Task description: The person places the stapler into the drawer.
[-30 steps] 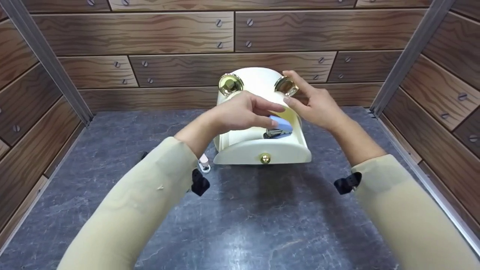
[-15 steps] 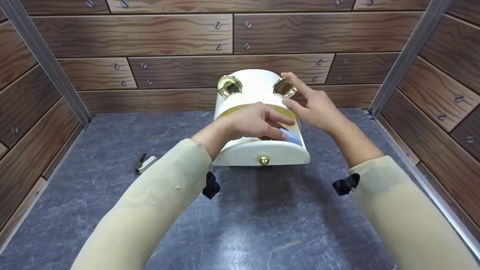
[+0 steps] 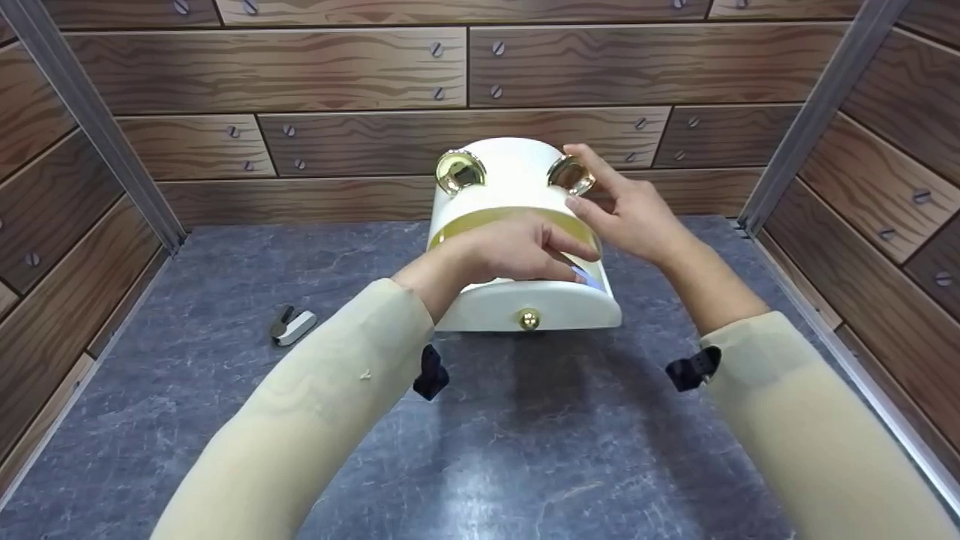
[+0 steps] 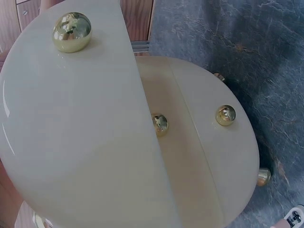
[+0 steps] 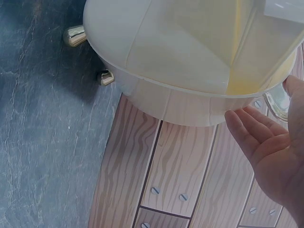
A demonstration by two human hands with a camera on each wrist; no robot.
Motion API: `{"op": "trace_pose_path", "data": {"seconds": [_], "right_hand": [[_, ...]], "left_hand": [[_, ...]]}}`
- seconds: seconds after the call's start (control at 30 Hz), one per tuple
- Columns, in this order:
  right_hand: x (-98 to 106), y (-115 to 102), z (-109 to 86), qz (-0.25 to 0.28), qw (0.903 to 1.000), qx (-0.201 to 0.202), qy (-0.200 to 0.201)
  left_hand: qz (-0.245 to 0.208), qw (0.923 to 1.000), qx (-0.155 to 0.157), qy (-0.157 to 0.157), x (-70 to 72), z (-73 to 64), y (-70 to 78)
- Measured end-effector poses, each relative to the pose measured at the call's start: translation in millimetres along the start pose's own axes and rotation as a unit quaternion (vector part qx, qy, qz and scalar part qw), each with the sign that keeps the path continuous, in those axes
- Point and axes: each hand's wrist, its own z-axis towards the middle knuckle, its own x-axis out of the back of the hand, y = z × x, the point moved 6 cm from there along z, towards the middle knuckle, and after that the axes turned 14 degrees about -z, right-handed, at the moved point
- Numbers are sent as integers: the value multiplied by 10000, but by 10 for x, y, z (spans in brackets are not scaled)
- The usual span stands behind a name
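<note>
A white, round-topped drawer box (image 3: 517, 161) stands at the back middle, with two gold cup-shaped fittings on top. Its upper drawer (image 3: 480, 307), with a gold knob, is pulled out towards me. My left hand (image 3: 517, 247) reaches down into this drawer and holds a blue stapler (image 3: 589, 278), mostly hidden behind the fingers and drawer front. My right hand (image 3: 634, 217) grips the box at its right gold cup (image 3: 570, 176), index finger at the top and thumb below. Its other fingers (image 5: 247, 126) lie by the box's side in the right wrist view.
A small white and dark stapler-like thing (image 3: 294, 327) lies on the dark marbled table (image 3: 480, 450), left of the box. A pinkish-white thing (image 4: 290, 218) shows at the left wrist view's corner. A lower drawer (image 4: 223, 156) appears below the open one. Wood-patterned walls (image 3: 375, 67) enclose the table.
My left hand has moved right and down with the blue stapler, deeper into the drawer. Its sleeve no longer covers the small white thing on the table. The right hand stays put.
</note>
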Motion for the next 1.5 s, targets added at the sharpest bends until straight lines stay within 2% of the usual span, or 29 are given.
{"op": "trace_pose_path", "data": {"seconds": [0.13,0.27,0.5,0.63,0.83,0.97,1.07,1.27,1.5], "right_hand": [[-5,-7,-9,96,9999,-19,-38],[-11,-7,-3,72,10000,8,-24],[0,-3,-3,67,10000,31,-39],[-3,-7,11,70,10000,16,-64],[0,0,17,42,10000,-45,-34],[-4,0,8,113,9999,-61,-45],[-7,7,-3,125,9999,-36,-32],[-10,27,-18,97,9999,66,57],[-7,-1,14,73,9999,72,119]], "left_hand": [[87,9999,91,-51,-8,11,3],[-36,9999,138,-63,-25,24,13],[-617,9980,94,-32,-16,-20,66],[-1084,9938,-192,170,79,-146,150],[-1211,9880,-752,593,333,-491,324],[-1132,9841,-957,977,546,-808,385],[-1062,9806,-1023,1288,704,-1042,377],[-1230,9697,-1140,1779,938,-1461,211],[-1176,9619,-1111,2205,1153,-1934,-182]]}}
